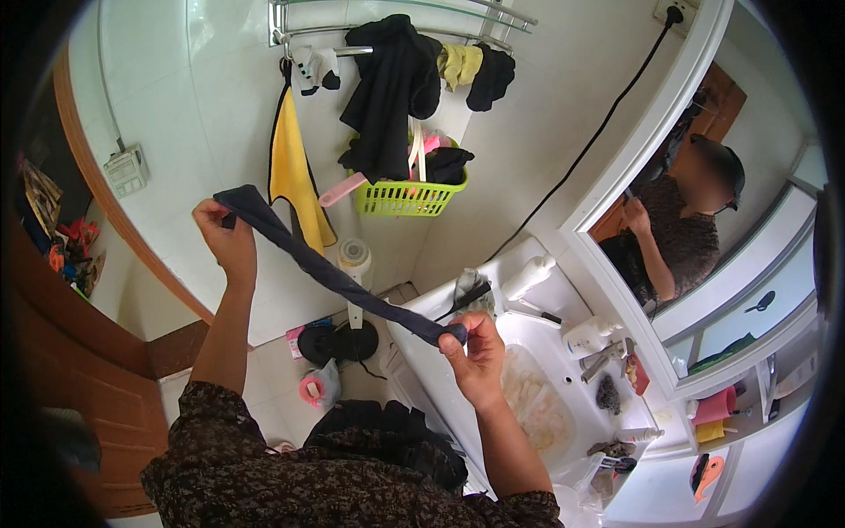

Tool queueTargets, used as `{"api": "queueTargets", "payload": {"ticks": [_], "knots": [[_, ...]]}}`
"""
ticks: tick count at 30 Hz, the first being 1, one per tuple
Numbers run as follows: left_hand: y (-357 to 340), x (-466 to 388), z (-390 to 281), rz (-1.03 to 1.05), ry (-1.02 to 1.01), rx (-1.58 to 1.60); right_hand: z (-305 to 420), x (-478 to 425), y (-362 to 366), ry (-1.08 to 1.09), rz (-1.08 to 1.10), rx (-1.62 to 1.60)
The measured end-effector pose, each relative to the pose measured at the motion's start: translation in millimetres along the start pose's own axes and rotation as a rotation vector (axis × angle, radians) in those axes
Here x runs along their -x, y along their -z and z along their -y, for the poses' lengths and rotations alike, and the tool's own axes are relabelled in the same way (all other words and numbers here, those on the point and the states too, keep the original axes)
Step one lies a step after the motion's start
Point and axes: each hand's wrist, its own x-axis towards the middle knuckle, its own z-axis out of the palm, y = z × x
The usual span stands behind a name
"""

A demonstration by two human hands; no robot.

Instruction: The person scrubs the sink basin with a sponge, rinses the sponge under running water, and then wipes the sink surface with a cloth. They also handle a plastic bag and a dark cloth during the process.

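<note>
A long, narrow piece of dark navy fabric (310,264) stretches slantwise between my two hands, lifted off every surface. Its raised far-left end is pinched by my left hand (228,241), near the white tiled wall. The lower end sits between the thumb and fingers of my right hand (476,360), above the edge of the white washbasin (422,307). The fabric looks folded or tubular; I cannot tell which garment it is. Behind it, a white hair dryer or fan-like appliance on a post (356,264) is partly covered by the fabric.
A chrome rack (356,51) carries black clothing (396,86), socks and a yellow cloth (294,165). Below hangs a green basket (409,198). Bottles (587,336) and a faucet (602,363) line the basin. A mirror cabinet (650,251) juts out at right; a wooden door (86,376) stands left.
</note>
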Motion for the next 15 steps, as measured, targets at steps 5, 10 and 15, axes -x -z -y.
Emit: {"api": "queueTargets", "payload": {"ticks": [5, 10, 15], "knots": [[5.5, 3.2, 16.0, 0.117, -0.086, -0.235, -14.9, -16.0, 14.0, 0.046, 0.191, 0.403], [17.8, 17.0, 42.7, 0.538, 0.013, -0.338, -32.4, -31.1, 32.6, -0.114, -0.174, 0.113], [-10.9, 6.2, 58.6, 0.728, 0.289, -0.236, -34.5, -46.8, 33.9, -0.334, -0.102, -0.008]]}}
